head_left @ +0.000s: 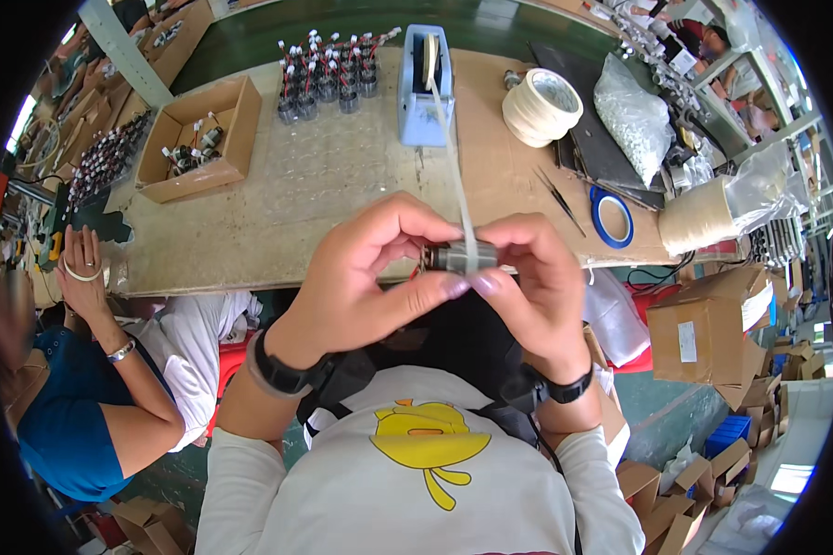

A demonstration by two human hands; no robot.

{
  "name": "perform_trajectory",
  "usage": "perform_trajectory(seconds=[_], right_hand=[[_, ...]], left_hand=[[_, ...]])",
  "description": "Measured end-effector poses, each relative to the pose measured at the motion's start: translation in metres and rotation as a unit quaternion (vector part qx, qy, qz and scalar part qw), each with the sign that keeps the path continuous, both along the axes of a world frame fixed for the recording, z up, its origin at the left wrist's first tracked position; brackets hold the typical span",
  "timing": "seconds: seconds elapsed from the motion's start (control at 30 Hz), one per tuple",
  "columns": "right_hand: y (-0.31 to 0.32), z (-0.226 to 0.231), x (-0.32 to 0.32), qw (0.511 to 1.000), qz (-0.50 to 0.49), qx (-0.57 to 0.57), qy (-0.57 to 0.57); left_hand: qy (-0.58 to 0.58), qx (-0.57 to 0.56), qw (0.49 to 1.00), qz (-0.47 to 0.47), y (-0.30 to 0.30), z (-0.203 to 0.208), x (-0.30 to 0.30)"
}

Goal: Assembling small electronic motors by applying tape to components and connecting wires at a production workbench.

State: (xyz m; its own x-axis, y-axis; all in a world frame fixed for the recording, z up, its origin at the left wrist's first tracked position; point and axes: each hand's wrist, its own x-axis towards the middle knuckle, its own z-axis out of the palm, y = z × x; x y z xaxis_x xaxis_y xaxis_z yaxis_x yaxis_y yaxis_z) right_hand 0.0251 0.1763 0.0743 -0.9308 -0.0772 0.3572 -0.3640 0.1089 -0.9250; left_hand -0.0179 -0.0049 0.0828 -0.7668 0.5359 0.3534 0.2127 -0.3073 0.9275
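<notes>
Between my two hands, over the table's near edge, is a small cylindrical motor (449, 258) with a dark grey body. My left hand (370, 277) pinches its left end between thumb and fingers. At its right end the thumb and fingers of my right hand (537, 277) are closed on it. A whitish strip of tape (461, 185) runs taut from the blue tape dispenser (425, 120) down onto the motor and lies across its body. A bit of red shows beside the motor's left end.
Several motors with red wires and white plugs (329, 79) stand in a clear tray (315, 176). Left of it, a cardboard box (199, 180) holds more. To the right are tape rolls (541, 106), tweezers (560, 201), blue tape (611, 218) and a bag (632, 116). A co-worker's hand (82, 273) is at far left.
</notes>
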Motion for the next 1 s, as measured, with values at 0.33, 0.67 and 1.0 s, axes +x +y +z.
perform_trajectory(seconds=[0.33, 0.67, 1.0], right_hand=[[0.002, -0.014, 0.026, 0.983, 0.075, -0.089, -0.141], [0.001, -0.03, 0.024, 0.998, 0.002, 0.056, -0.034], [-0.003, -0.035, 0.016, 0.999, 0.005, 0.053, 0.003]], left_hand=[[0.101, -0.056, 0.993, -0.018, -0.006, -0.028, 0.017], [-0.052, -0.089, 0.981, 0.167, -0.013, -0.054, 0.023], [-0.239, -0.052, 0.969, -0.029, -0.003, -0.044, 0.024]])
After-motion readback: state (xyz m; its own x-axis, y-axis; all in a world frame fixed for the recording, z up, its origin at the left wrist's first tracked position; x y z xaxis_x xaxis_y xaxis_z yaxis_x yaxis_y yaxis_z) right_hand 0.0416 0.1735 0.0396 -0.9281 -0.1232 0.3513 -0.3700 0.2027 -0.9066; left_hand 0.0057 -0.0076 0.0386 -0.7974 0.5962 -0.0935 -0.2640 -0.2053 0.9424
